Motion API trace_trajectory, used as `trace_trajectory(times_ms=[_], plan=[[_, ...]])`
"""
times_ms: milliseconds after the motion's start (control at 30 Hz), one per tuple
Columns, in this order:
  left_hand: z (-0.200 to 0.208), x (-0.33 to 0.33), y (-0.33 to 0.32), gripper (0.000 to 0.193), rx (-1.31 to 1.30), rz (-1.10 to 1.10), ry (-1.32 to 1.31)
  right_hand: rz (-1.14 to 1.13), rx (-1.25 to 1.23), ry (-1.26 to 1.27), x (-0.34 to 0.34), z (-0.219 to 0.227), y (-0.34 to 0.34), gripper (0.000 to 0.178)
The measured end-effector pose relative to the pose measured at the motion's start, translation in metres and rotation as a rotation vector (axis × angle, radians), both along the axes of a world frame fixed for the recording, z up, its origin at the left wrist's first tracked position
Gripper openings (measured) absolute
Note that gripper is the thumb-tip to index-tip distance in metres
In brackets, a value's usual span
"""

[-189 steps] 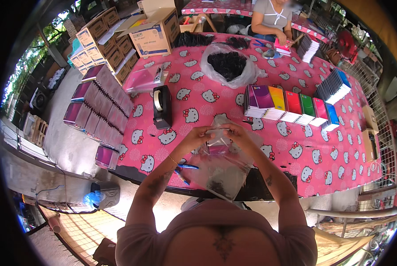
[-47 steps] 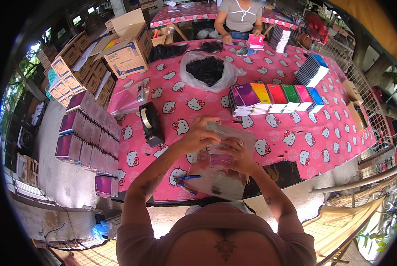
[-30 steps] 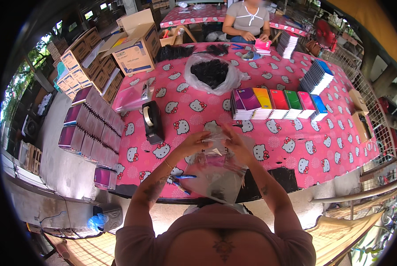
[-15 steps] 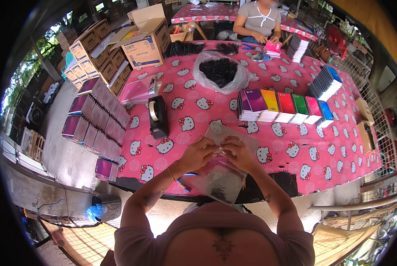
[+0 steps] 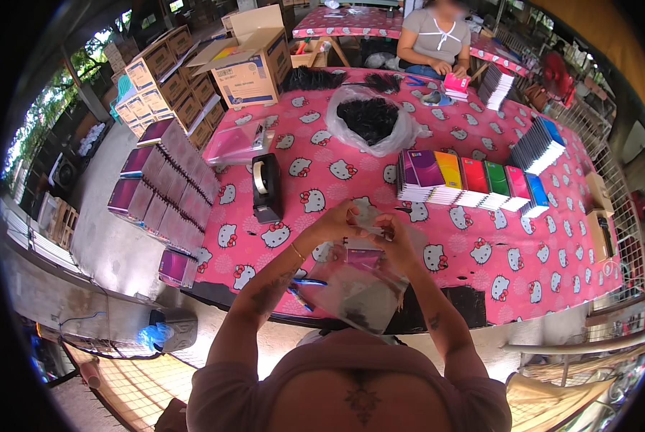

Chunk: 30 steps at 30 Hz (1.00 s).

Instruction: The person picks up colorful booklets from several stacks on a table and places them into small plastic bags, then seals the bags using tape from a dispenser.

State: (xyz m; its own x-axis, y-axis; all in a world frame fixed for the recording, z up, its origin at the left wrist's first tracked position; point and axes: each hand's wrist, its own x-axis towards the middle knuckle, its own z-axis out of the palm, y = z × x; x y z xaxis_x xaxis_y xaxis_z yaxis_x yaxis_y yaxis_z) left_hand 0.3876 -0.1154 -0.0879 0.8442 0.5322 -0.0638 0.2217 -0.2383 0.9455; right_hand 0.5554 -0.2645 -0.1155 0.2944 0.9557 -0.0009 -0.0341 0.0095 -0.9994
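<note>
My left hand point(image 5: 339, 222) and my right hand point(image 5: 393, 237) hover close together over the front middle of the table. Both have bent fingertips drawn together, facing each other; whatever thin thing they pinch is too small to make out. Beneath them lies clear plastic point(image 5: 358, 291), spread near the table's front edge. A purple notebook cover point(image 5: 363, 258) shows through it, just below my fingers. Left of the plastic lies a blue-handled tool point(image 5: 308, 282). A black tape dispenser point(image 5: 267, 194) stands farther left.
Purple spiral notebooks point(image 5: 167, 187) stand stacked at left, near cardboard boxes point(image 5: 247, 79). A plastic bag point(image 5: 337, 126) of black strips lies mid-table. Colourful notebooks point(image 5: 473, 180) stand in rows at right. Across the table, a person point(image 5: 437, 39) handles pink notebooks point(image 5: 456, 85).
My hands have risen off the plastic and moved slightly apart, uncovering more of the purple cover. The whole view has shifted a little, moving the table's contents rightward.
</note>
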Motion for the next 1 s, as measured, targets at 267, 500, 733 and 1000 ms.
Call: trace_trajectory(times_ms=[267,500,733,1000], plan=[[-0.059,-0.185,0.089,0.028,0.613,1.152,0.307,-0.078,0.063,-0.172,-0.032,0.01,0.008,0.034],[-0.078,-0.125,0.065,0.011,-0.237,1.155,-0.698,-0.18,0.089,-0.153,-0.007,-0.012,0.001,0.033],[-0.084,-0.226,0.072,0.009,0.661,1.04,0.59,-0.122,0.095,-0.234,-0.027,0.007,0.009,0.032],[0.085,0.014,0.009,0.022,0.654,-0.405,0.17,-0.194,0.099,-0.179,-0.014,-0.012,0.002,0.036]])
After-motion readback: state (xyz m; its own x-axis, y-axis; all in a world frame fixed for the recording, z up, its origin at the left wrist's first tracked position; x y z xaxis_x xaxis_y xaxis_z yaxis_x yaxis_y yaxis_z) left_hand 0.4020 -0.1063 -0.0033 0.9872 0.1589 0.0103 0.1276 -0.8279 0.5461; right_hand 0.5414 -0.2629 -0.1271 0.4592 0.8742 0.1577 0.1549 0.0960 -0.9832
